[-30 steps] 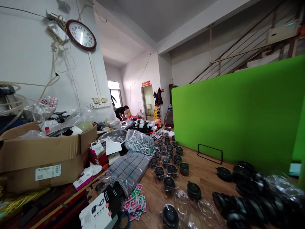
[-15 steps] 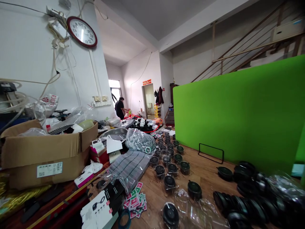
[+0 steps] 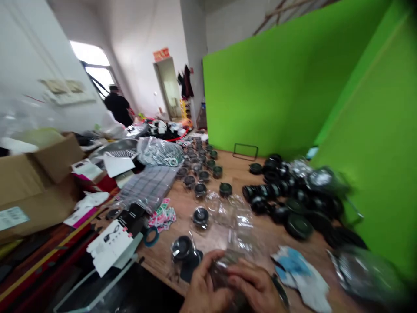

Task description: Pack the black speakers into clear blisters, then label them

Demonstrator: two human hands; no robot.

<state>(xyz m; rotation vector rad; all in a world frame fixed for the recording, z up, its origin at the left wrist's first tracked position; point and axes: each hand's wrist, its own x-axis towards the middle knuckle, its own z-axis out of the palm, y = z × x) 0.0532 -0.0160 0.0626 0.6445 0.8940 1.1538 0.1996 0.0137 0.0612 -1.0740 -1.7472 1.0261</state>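
By the bench's near edge [image 3: 157,266], left hand [image 3: 202,284] and right hand [image 3: 256,282] clasped a plastic piece [image 3: 220,274]. It looked glossy, see-through.

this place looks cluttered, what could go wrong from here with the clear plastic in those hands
The clear plastic, held between the left hand and right hand, looks thin, so a hard grip might crease it. The black tub stands close to the left hand and could get bumped. The clear packaging lying just beyond the hands might be crushed or pushed if they reach forward.
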